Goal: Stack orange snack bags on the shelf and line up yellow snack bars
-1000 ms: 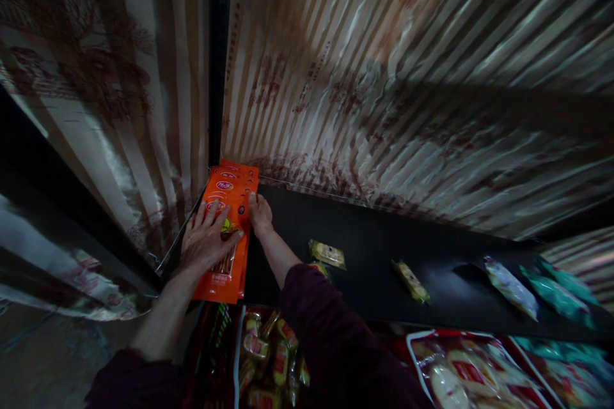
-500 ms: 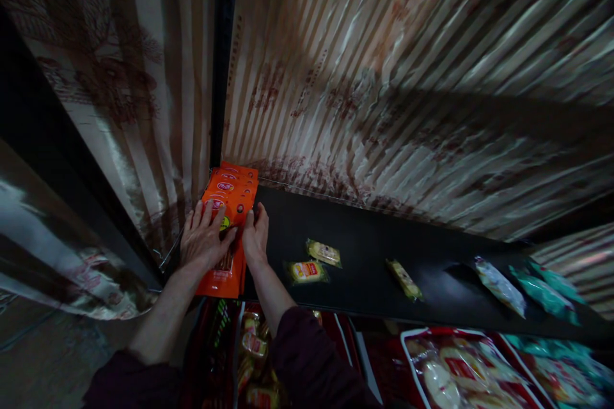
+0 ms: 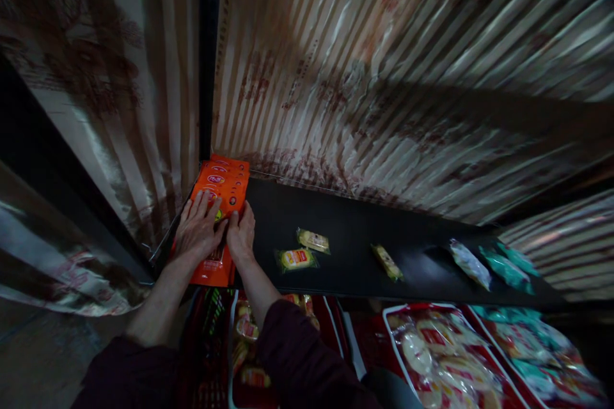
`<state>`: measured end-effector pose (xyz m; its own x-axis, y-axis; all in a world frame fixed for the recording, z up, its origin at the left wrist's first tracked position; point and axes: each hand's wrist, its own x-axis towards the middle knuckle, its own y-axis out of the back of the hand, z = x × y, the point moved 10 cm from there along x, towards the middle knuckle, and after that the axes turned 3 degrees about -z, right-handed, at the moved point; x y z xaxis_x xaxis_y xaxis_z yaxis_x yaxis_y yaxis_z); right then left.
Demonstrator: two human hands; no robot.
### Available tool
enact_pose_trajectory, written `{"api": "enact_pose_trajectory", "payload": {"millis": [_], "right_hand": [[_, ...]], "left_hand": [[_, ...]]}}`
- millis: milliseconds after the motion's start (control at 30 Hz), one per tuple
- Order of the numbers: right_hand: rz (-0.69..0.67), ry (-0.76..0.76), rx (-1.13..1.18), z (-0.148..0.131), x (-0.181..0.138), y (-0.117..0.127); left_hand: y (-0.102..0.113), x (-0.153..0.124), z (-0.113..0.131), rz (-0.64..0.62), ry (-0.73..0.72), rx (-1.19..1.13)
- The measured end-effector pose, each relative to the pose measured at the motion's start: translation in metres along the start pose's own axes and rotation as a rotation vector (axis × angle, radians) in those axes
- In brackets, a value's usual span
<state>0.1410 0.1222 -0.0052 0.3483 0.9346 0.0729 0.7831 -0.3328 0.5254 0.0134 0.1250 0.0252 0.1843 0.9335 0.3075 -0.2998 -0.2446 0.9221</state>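
A row of orange snack packets (image 3: pixel 225 184) lies overlapped at the left end of a black shelf (image 3: pixel 355 255). My left hand (image 3: pixel 196 230) rests flat on top of the packets with its fingers spread. My right hand (image 3: pixel 240 236) lies against the right edge of the same packets, fingers together and stretched forward. The nearest packet sticks out over the shelf's front edge below my hands.
Two small yellow wrapped snacks (image 3: pixel 296 259) lie on the shelf just right of my hands, another (image 3: pixel 386 262) further right, then a pale packet (image 3: pixel 470 264) and green packets (image 3: pixel 508 263). Below the shelf are trays of packaged food (image 3: pixel 432 358). Striped foil covers the wall behind.
My right hand slid back along the right edge of the orange packets, from near their far end to beside my left hand. The view shifted slightly; a second yellow snack came into sight.
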Motion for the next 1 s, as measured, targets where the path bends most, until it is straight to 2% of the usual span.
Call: {"api": "enact_pose_trajectory", "payload": {"millis": [133, 200, 300, 400, 533, 633, 700, 733, 800, 833, 900, 967, 1000], "right_hand": [[0.05, -0.013, 0.005, 0.002, -0.002, -0.003], [0.059, -0.018, 0.028, 0.004, -0.005, 0.004], [0.065, 0.121, 0.051, -0.006, -0.02, 0.029], [0.094, 0.319, 0.056, -0.016, -0.06, 0.067], [0.117, 0.426, 0.044, 0.006, -0.129, 0.109], [0.018, 0.394, -0.026, 0.056, -0.176, 0.122], [-0.113, 0.264, -0.169, 0.107, -0.202, 0.121], [-0.199, 0.163, -0.28, 0.136, -0.213, 0.119], [-0.44, -0.057, -0.538, 0.196, -0.239, 0.111], [-0.566, -0.11, -0.627, 0.217, -0.253, 0.106], [-0.631, -0.143, -0.662, 0.237, -0.268, 0.107], [-0.66, -0.165, -0.681, 0.245, -0.277, 0.106], [-0.674, -0.165, -0.687, 0.246, -0.28, 0.105]], "left_hand": [[-0.007, 0.002, -0.001, -0.023, -0.023, -0.026], [-0.007, 0.003, -0.002, -0.006, -0.039, -0.044], [-0.001, 0.002, -0.001, 0.041, -0.066, -0.072], [0.012, -0.004, 0.01, 0.11, -0.106, -0.125], [0.042, -0.024, 0.052, 0.195, -0.251, -0.281], [0.061, -0.056, 0.109, 0.192, -0.467, -0.405], [0.053, -0.087, 0.153, 0.075, -0.619, -0.428], [0.039, -0.105, 0.174, -0.035, -0.671, -0.42], [-0.008, -0.151, 0.209, -0.351, -0.743, -0.368], [-0.035, -0.177, 0.22, -0.516, -0.743, -0.34], [-0.088, -0.232, 0.225, -0.805, -0.695, -0.241], [-0.13, -0.286, 0.213, -1.098, -0.593, -0.174], [-0.141, -0.303, 0.207, -1.144, -0.543, -0.161]]}}
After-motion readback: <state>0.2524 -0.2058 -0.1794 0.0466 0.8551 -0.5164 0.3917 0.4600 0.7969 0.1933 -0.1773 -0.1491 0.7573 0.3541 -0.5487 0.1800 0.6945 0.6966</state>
